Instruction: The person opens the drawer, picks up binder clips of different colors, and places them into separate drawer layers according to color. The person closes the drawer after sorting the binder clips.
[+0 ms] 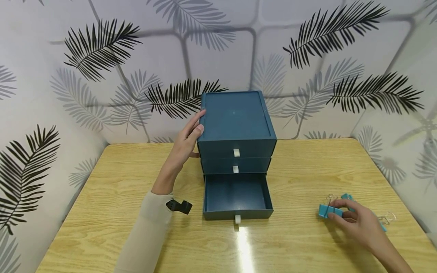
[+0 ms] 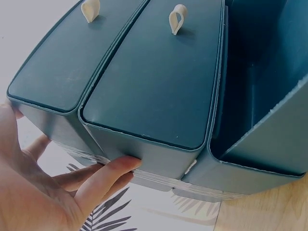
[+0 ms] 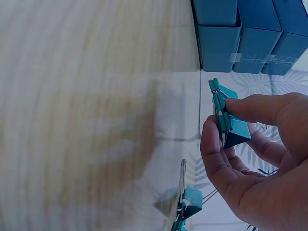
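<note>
A dark blue drawer cabinet [image 1: 235, 115] stands on the table, its bottom drawer [image 1: 238, 215] pulled out and the upper two closed. My left hand [image 1: 184, 142] rests against the cabinet's left side, fingers fairly straight; the left wrist view shows the fingers [image 2: 113, 175] touching that side wall. At the right, my right hand [image 1: 360, 222] pinches a teal binder clip [image 1: 326, 211] between thumb and fingers, above the table. The right wrist view shows this held binder clip [image 3: 238, 133] close up. Another binder clip [image 3: 193, 198] lies near the hand, partly cut off by the frame.
Behind the right hand lies a teal binder clip [image 1: 347, 196], and wire handles [image 1: 389, 217] of a clip show to its right. The wooden table [image 1: 290, 242] meets a leaf-patterned backdrop [image 1: 218, 57] behind the cabinet. A black strap piece [image 1: 179, 206] sits at the left cuff.
</note>
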The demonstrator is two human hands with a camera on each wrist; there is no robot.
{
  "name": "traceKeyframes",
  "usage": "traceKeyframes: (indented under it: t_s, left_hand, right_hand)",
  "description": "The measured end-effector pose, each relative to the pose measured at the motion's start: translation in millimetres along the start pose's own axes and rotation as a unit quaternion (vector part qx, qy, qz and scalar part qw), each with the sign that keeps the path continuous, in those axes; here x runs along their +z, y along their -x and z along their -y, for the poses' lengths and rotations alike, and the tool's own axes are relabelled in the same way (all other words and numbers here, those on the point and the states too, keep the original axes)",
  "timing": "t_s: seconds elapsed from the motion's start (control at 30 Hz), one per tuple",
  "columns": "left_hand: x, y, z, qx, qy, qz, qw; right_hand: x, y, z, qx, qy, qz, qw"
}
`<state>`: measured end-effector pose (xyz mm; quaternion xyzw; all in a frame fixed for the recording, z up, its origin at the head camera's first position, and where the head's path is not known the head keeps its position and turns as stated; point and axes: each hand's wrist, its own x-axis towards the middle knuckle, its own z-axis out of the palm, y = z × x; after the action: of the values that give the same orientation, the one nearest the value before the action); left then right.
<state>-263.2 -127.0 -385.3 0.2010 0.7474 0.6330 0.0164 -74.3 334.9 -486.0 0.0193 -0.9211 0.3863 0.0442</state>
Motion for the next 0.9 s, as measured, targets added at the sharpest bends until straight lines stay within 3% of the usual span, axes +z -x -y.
traceKeyframes:
  t_s: [0.33,0.9]
  left_hand:
    - [1.0,1.3,1.4,-0.003,0.000,-0.001,1.0000]
    - [0.1,-0.3,1.9,0.002,0.000,-0.001,1.0000]
  right_hand:
    - [3.5,-5,13,-0.016,-0.001,-0.035,0.999]
    - [9.9,-22,34,-0.027,-0.047,-0.062,0.997]
